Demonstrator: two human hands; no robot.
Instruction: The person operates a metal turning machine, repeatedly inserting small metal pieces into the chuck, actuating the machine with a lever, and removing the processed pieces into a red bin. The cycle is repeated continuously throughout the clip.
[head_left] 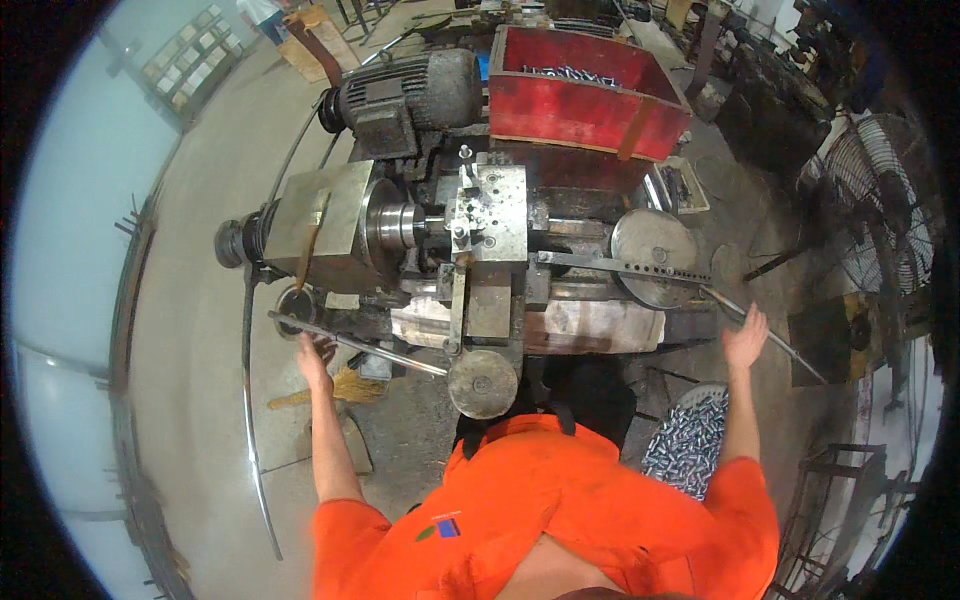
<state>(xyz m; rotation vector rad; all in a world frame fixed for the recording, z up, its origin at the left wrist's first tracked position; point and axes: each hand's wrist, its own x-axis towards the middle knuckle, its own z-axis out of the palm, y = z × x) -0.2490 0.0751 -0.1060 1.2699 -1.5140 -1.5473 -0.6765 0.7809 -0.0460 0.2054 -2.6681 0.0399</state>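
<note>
My left hand (316, 358) is at the left, beside the outer end of a metal lever rod (385, 354); its fingers look apart, not wrapped round the rod. That rod runs to a round disc (483, 384) at the machine's front. On the right, my right hand (745, 343) has its fingers stretched out by a second lever rod (722, 299), which passes at the hand and is partly hidden. A drilled flat bar (620, 265) links this rod to the small lathe-like machine. Between the spindle chuck (398, 226) and the tool block (503, 212) a thin shaft shows.
Behind the machine stand an electric motor (430, 90) and a red bin (585, 118) with small metal parts. A basket of shiny metal pieces (690, 440) sits below my right arm. A straw broom (352, 386) lies at left; a wire fan (880, 195) stands far right.
</note>
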